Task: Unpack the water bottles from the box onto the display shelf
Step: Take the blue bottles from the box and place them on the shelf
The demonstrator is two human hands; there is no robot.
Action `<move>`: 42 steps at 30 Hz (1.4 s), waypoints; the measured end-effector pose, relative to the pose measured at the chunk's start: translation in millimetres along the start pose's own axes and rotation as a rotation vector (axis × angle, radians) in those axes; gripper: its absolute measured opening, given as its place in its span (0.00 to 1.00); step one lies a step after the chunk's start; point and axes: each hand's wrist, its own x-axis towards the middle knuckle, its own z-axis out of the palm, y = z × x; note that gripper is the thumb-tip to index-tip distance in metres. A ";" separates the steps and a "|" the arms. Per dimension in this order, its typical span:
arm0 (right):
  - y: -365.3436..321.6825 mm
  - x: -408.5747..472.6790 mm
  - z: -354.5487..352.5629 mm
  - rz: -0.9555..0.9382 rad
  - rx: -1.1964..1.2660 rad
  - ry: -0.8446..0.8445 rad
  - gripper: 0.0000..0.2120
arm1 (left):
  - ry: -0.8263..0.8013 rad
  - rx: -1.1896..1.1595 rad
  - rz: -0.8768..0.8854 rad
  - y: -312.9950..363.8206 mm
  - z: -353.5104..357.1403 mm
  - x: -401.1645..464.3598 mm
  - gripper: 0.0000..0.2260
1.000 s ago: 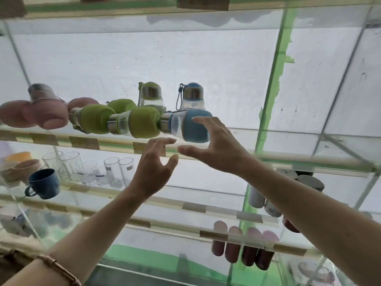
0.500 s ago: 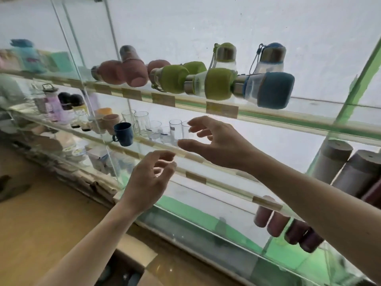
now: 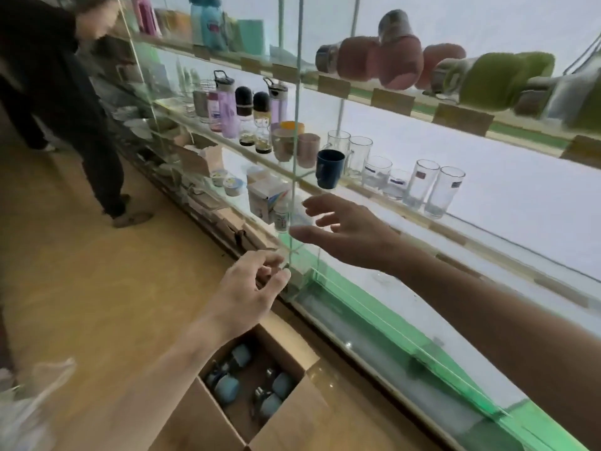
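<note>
Both hands are held empty in the air in front of the glass display shelf. The left hand is loosely curled with its fingers relaxed and nothing between them; the right hand is spread, fingers apart, and also carries nothing. Below them the cardboard box stands open on the floor, just beside the foot of the cabinet, and several blue water bottles lie inside it on their sides. On the upper shelf, pink sleeved bottles and green sleeved bottles are already laid down in a row; that part of the view is blurred.

The step in hand is judged to be a reach down into the box for the next bottles. It is best done with one bottle taken in each hand, gripped round the sleeved body and not by the cap or strap, so that each can be laid straight into the row above.

The box flaps stand up round the opening and the bottles lie packed together, so a straight descent from above is called for. The glass upright and the shelf's front edges lie close to both hands and should be given room on the lift. Drinking glasses and a dark blue mug stand near the edge of the middle shelf. To the left the floor lies open, though a person in dark clothes stands further along the cabinet.
</note>
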 end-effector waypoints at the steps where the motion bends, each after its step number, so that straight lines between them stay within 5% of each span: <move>1: -2.8 8.6 16.8 0.016 0.029 -0.031 0.28 | 0.004 -0.038 -0.038 -17.5 -5.1 -2.1 0.08; 23: 107.3 194.5 310.2 0.181 -0.052 -0.773 0.32 | 0.115 -0.186 -0.915 -325.6 17.8 -2.8 0.07; 42: 361.3 182.4 531.6 0.609 -0.089 -0.899 0.34 | -0.202 -0.171 -1.150 -577.4 189.1 30.8 0.12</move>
